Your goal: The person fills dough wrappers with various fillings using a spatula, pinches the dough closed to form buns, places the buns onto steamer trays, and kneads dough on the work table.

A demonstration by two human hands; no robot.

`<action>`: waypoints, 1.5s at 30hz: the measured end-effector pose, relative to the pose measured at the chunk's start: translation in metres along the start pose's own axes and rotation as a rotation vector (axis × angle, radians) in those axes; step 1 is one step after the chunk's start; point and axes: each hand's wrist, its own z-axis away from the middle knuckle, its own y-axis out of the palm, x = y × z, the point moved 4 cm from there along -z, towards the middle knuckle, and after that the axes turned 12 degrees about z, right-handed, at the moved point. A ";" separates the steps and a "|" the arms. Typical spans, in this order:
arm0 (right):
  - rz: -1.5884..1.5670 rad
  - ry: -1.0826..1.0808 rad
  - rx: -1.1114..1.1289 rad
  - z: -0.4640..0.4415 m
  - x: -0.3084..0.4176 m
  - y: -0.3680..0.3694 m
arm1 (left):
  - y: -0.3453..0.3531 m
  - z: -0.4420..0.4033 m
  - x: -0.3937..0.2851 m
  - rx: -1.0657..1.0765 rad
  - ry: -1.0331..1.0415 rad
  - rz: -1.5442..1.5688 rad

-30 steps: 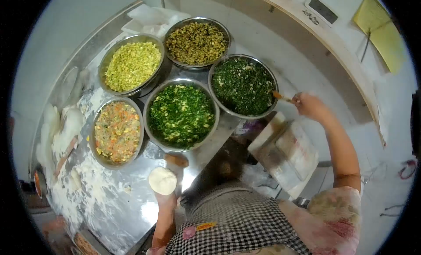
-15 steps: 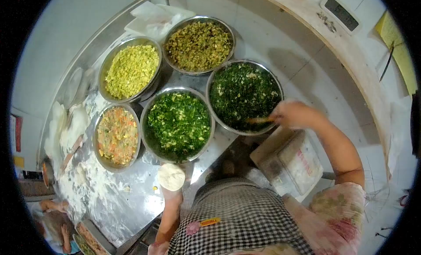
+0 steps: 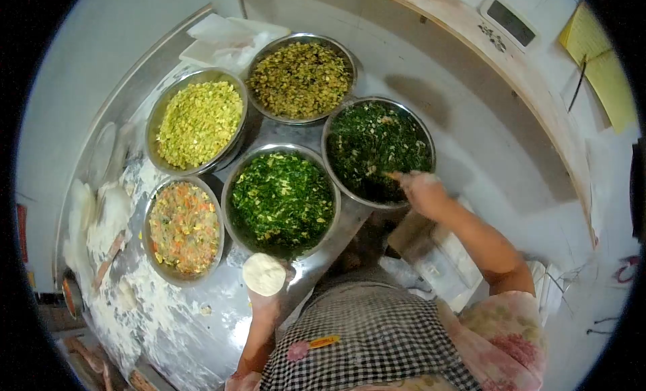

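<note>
My left hand point(image 3: 266, 303) supports a round, flat dough wrapper point(image 3: 264, 274) just below the bowl of bright green chopped filling point(image 3: 281, 201). Most of its fingers are hidden under the dough. My right hand point(image 3: 425, 194) is closed on a thin yellowish-brown stick-like tool point(image 3: 395, 176), whose far end is down in the dark green filling point(image 3: 374, 145). That filling sits in a steel bowl point(image 3: 434, 149) at the right, and my right wrist passes over its near rim.
Other bowls hold yellow chopped filling point(image 3: 200, 125), brownish-green filling point(image 3: 301, 80) and noodle-and-carrot filling point(image 3: 186, 226). Flour covers the steel table point(image 3: 161, 317) at left, with a wooden stick point(image 3: 109, 260) on it. A plastic tub point(image 3: 437, 263) stands at right. Another person's arm point(image 3: 87, 357) shows lower left.
My right hand has moved left and slightly down, with the tool reaching farther into the dark green filling. My left hand keeps the dough below the bright green bowl. The view has shifted slightly.
</note>
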 end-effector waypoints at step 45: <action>-0.582 0.061 -0.073 0.007 -0.010 0.018 | 0.248 -0.148 0.083 0.296 0.266 -1.132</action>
